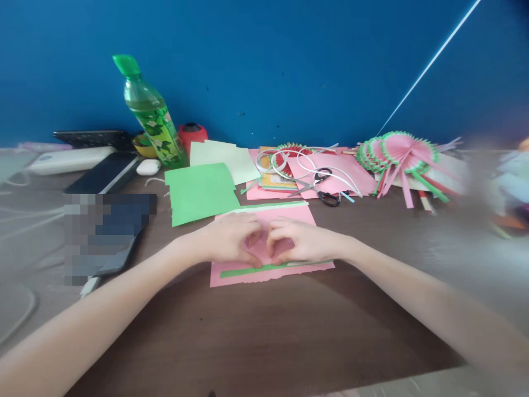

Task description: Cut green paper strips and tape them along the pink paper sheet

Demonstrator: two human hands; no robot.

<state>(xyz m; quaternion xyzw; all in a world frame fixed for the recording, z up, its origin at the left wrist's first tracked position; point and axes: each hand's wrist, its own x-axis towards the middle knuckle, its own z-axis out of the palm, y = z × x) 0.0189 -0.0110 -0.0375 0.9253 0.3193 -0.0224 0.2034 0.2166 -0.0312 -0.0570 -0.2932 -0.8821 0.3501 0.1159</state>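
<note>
A pink paper sheet (231, 274) lies on the brown table (264, 331) in front of me, with a thin green strip (243, 271) along its near edge and another along its far edge. My left hand (231, 238) and my right hand (295, 240) rest on the sheet side by side, fingers curled and thumbs pressing down on the near green strip. The fingertips of both hands meet over the middle of the sheet.
A green sheet (200, 192) and a pale sheet (231, 160) lie behind the pink one. Scissors (320, 186), white cable, pink paper and folded pink-green paper fans (399, 151) sit further back. A green bottle (152, 116), phones and a tablet stand at the left by the blue wall.
</note>
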